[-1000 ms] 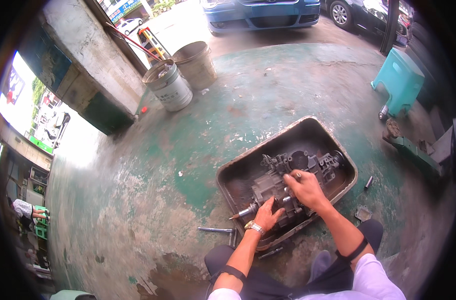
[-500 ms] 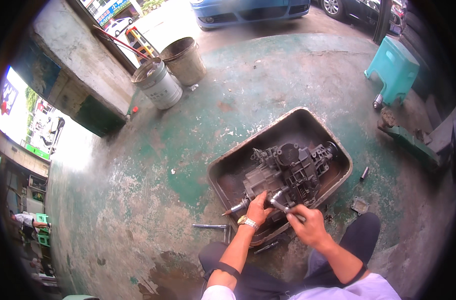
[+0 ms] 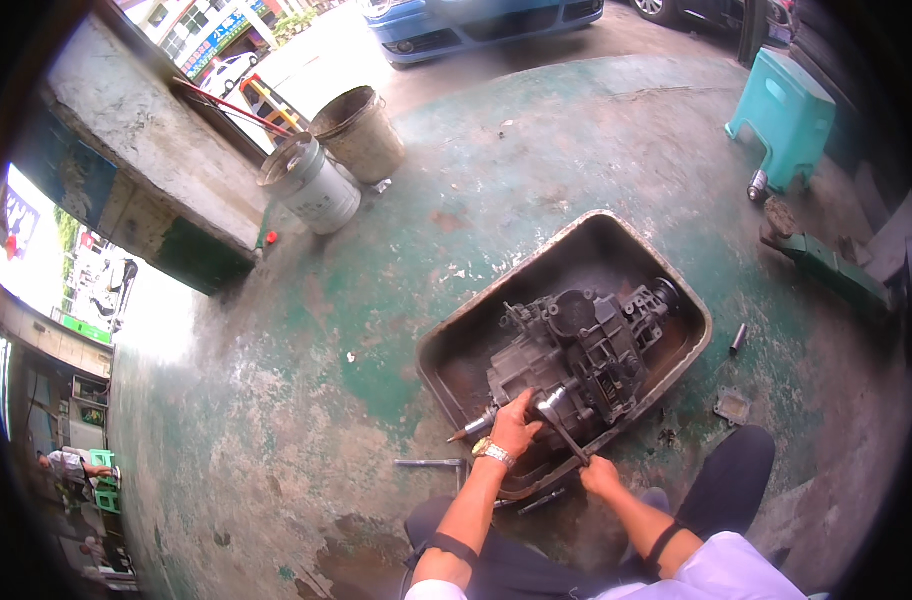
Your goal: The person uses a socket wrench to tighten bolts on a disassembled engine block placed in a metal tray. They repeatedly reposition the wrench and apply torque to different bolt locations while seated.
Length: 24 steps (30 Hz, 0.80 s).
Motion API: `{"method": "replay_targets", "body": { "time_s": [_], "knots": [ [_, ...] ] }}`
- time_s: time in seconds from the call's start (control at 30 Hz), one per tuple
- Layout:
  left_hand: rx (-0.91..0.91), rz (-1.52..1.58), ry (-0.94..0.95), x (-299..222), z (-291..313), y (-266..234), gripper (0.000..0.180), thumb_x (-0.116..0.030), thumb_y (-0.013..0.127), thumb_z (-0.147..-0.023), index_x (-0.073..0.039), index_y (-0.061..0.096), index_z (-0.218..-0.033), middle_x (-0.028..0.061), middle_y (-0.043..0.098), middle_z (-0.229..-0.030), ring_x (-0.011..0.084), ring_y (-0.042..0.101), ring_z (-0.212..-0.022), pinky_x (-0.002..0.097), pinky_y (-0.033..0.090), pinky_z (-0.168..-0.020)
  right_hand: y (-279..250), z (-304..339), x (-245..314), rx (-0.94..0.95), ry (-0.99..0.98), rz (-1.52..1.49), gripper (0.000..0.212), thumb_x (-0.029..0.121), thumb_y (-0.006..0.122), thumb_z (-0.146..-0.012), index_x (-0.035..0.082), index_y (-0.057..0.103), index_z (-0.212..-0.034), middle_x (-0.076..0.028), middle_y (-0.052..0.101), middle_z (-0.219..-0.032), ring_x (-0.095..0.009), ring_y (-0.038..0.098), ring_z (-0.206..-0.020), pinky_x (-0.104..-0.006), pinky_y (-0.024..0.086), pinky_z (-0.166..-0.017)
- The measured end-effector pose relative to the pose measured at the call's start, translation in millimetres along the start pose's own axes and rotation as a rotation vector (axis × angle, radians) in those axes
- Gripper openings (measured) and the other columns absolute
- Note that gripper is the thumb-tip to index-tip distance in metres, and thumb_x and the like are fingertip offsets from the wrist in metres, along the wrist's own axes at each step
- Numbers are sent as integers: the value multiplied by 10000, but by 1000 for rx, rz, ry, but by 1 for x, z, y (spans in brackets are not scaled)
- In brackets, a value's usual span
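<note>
A grey, greasy gearbox (image 3: 576,345) lies in a deep, dark tub (image 3: 703,340) in front of me. My right hand (image 3: 602,477) is closed round the handle end of a ratchet wrench (image 3: 571,437), just over the tub's near rim. The wrench head sits against the near side of the gearbox, at a shiny socket-like part. Beside the wrench head, my left hand (image 3: 514,428) rests at the gearbox with index finger and thumb apart; its other fingers are partly hidden. A metal shaft (image 3: 473,426) sticks out at the gearbox's left end.
An L-shaped bar (image 3: 431,463) lies left of the tub. To its right are a loose socket (image 3: 739,338) and a small metal plate (image 3: 732,406). Two buckets (image 3: 361,135) stand far left, a turquoise stool (image 3: 784,115) far right. A blue car (image 3: 476,30) is parked beyond.
My right hand has come down toward me with the wrench handle, which now slants more steeply. The left hand stays by the wrench head. The whole view has shifted slightly.
</note>
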<state>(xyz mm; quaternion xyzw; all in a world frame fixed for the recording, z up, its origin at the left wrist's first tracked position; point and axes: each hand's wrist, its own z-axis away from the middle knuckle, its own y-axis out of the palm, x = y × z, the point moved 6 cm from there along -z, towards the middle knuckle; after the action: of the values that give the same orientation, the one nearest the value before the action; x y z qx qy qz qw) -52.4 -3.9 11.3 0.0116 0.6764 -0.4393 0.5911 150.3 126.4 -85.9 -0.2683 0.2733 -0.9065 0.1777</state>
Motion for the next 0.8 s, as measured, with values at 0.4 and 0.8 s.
{"method": "replay_targets", "body": {
  "time_s": [0.4, 0.8],
  "knots": [
    [-12, 235, -151, 31, -2, 1, 651, -76, 819, -761, -13, 526, -1339, 222, 711, -1054, 231, 707, -912, 337, 563, -775, -161, 154, 81, -23, -399, -384, 394, 237, 688, -847, 9, 627, -1162, -230, 694, -940, -369, 687, -865, -412, 525, -785],
    [-98, 298, -174, 29, -5, 2, 415, -88, 684, -905, 7, 562, -1289, 107, 731, -897, 115, 662, -750, 285, 549, -691, -228, 26, 300, -477, -686, -163, 356, 369, 638, -887, 19, 649, -823, -202, 662, -735, -408, 653, -749, -471, 508, -668]
  ]
}}
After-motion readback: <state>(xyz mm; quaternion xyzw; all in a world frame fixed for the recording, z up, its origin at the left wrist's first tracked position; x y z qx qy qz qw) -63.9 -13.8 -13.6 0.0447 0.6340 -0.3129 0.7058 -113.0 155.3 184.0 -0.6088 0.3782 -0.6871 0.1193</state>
